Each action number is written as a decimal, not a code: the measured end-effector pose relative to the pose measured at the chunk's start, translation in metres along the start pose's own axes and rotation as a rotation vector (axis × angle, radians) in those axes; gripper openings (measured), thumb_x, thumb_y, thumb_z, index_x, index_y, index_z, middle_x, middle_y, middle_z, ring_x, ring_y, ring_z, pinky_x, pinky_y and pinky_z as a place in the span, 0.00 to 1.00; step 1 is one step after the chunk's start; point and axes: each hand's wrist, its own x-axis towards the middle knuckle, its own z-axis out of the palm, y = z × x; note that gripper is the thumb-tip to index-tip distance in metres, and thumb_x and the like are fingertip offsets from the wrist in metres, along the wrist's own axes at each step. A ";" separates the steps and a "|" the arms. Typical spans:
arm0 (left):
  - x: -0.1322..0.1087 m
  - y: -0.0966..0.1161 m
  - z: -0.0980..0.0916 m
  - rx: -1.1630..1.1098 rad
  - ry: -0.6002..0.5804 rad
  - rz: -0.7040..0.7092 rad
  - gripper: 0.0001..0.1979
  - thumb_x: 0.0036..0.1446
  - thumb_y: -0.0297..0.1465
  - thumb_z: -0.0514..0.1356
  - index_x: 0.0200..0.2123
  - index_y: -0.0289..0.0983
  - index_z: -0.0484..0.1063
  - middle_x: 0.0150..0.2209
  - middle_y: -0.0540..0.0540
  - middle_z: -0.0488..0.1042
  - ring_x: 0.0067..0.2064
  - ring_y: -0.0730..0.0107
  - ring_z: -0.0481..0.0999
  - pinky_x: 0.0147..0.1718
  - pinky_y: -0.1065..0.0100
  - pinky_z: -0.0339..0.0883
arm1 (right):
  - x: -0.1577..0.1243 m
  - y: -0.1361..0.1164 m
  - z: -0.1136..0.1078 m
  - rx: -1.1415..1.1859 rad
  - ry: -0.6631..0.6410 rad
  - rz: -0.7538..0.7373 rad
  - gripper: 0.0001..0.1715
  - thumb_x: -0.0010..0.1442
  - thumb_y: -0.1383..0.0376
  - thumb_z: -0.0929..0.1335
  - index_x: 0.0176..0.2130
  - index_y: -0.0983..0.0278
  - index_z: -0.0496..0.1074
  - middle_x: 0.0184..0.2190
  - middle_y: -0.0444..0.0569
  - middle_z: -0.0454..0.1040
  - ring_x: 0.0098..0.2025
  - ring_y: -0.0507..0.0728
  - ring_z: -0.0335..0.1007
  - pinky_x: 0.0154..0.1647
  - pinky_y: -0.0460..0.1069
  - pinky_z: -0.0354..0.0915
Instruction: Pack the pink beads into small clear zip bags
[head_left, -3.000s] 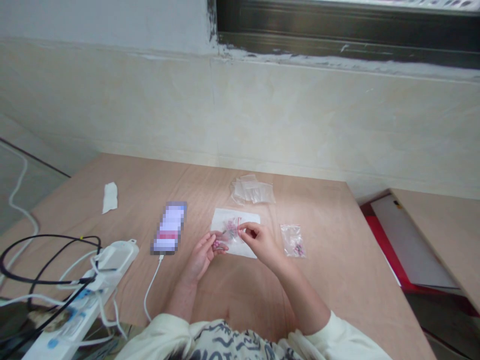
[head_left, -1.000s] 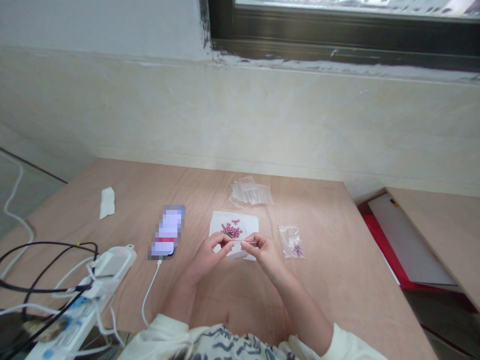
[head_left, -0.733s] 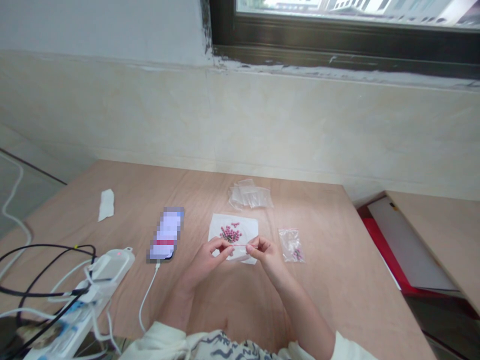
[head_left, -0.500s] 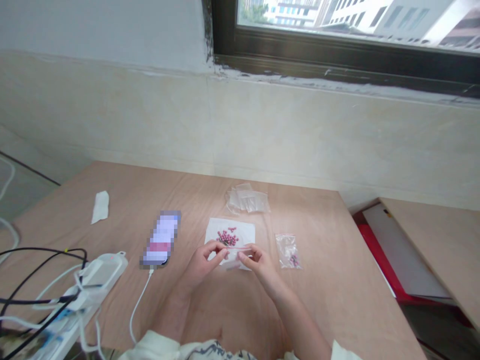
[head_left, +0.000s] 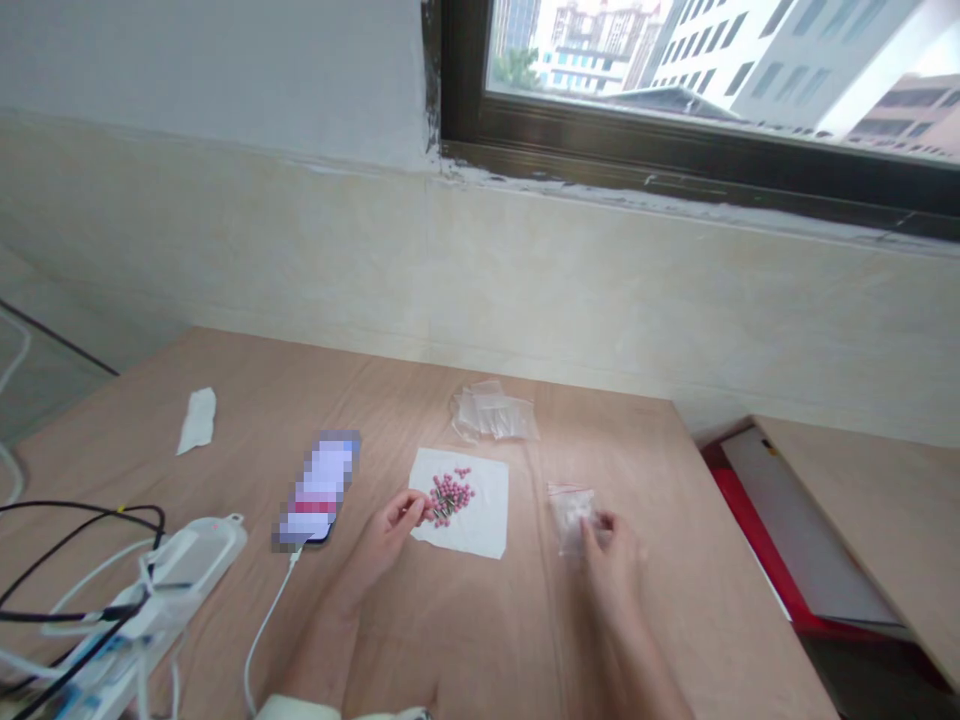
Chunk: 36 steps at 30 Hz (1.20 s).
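Note:
A pile of small pink beads (head_left: 451,492), with a few dark slender pieces among them, lies on a white paper sheet (head_left: 487,530). At the pile's left edge is my left hand (head_left: 394,525), its thumb and fingertips pinched together; what is between them is too small to make out. My right hand (head_left: 615,550) is right of the sheet, with thumb and fingers closed on the lower part of a clear zip bag (head_left: 568,508) with a red line along its top. The fingers hide that bag's lower right corner.
Several clear plastic bags (head_left: 495,412) lie behind the sheet. To the left are a phone (head_left: 322,485) on a white cable, a white paper scrap (head_left: 198,420) and a power strip (head_left: 195,550) with tangled cords. A wall and window (head_left: 675,140) bound the wooden table's back.
My hands were together over the sheet, holding a clear bag between them. They have parted: the right moved right to the bag there, the left shifted slightly left beside the beads.

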 end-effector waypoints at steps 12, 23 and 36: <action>0.002 -0.013 0.004 -0.011 -0.115 -0.005 0.14 0.49 0.42 0.53 0.27 0.35 0.66 0.27 0.49 0.69 0.32 0.71 0.68 0.33 0.72 0.60 | 0.069 -0.073 0.094 -0.524 -0.176 -0.333 0.22 0.49 0.75 0.57 0.45 0.71 0.64 0.41 0.60 0.67 0.47 0.63 0.54 0.43 0.53 0.49; 0.002 -0.019 0.000 -0.010 -0.092 -0.037 0.15 0.49 0.42 0.53 0.32 0.36 0.68 0.31 0.47 0.71 0.35 0.69 0.69 0.33 0.71 0.62 | 0.058 -0.076 0.039 0.205 -0.008 -0.042 0.12 0.51 0.63 0.59 0.32 0.67 0.67 0.30 0.55 0.70 0.34 0.58 0.63 0.34 0.51 0.56; -0.009 -0.007 0.017 -0.032 -0.226 -0.022 0.11 0.42 0.36 0.60 0.22 0.33 0.65 0.20 0.53 0.66 0.21 0.77 0.66 0.23 0.74 0.61 | -0.043 -0.076 0.038 0.489 -0.369 0.133 0.15 0.41 0.59 0.67 0.30 0.63 0.62 0.25 0.45 0.64 0.26 0.53 0.58 0.27 0.48 0.57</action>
